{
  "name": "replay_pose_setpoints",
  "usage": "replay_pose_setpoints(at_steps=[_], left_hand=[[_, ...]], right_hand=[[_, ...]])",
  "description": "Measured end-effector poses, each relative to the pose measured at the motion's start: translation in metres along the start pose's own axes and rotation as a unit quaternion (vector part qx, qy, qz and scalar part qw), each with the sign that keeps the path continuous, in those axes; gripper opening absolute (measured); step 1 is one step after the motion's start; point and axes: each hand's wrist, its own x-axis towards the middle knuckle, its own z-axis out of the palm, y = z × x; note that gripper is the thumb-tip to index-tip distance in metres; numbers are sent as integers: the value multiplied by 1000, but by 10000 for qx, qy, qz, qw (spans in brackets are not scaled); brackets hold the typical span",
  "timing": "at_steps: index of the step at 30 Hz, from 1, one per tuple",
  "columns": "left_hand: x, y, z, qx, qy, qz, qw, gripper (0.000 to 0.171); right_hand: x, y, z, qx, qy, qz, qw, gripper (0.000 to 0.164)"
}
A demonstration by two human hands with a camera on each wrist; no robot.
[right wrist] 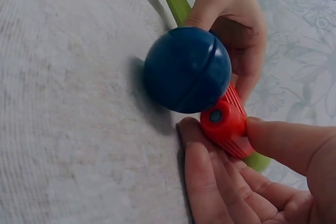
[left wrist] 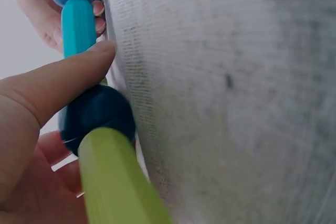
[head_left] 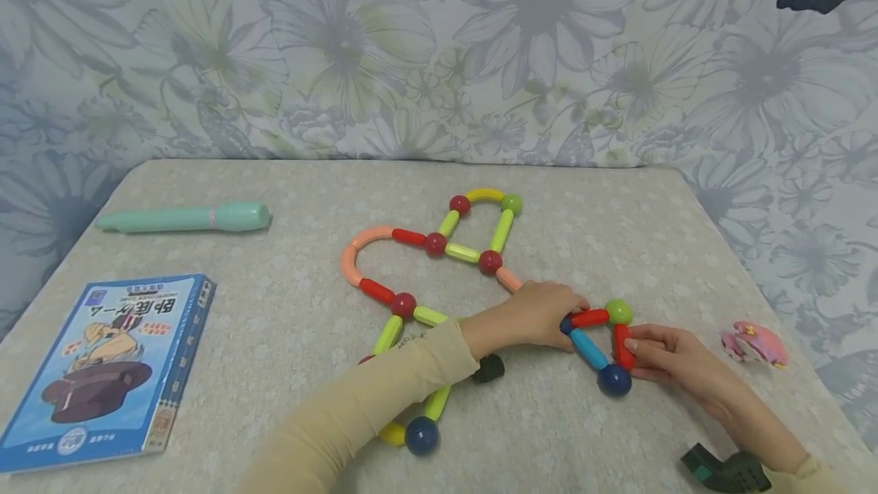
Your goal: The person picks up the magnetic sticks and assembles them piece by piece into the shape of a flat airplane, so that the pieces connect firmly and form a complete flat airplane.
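Magnetic sticks and balls form a linked outline on the cloth. My left hand [head_left: 538, 316] grips a dark blue ball [left wrist: 98, 116] between thumb and fingers. A red stick [head_left: 590, 318] and a light blue stick [head_left: 588, 349] branch from that ball, and a yellow-green stick [left wrist: 118, 177] meets it from the other side. At the right, my right hand [head_left: 675, 360] pinches another red stick [head_left: 623, 348] between thumb and fingers. Its upper end meets a green ball [head_left: 620, 312]. The red stick's lower end, with a metal tip showing, lies close beside another dark blue ball [right wrist: 187, 70].
More of the outline spreads leftward: red balls [head_left: 404, 306], a peach curved piece [head_left: 351, 258] and a blue ball [head_left: 421, 435], partly behind my left sleeve. A blue box [head_left: 103, 372] and mint-green pen-shaped object [head_left: 185, 218] lie left. A small pink object [head_left: 757, 343] sits far right.
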Motion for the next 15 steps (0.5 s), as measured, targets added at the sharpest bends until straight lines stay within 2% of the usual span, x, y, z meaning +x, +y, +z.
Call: replay_pose_setpoints(at_steps=[9, 15], left_hand=[[1, 0, -3, 29, -266, 42, 9996, 74], [1, 3, -1, -41, -228, 24, 9997, 73]], right_hand=[[3, -1, 1, 89, 155, 104, 9998, 56], [4, -1, -2, 14, -49, -171, 9998, 53]])
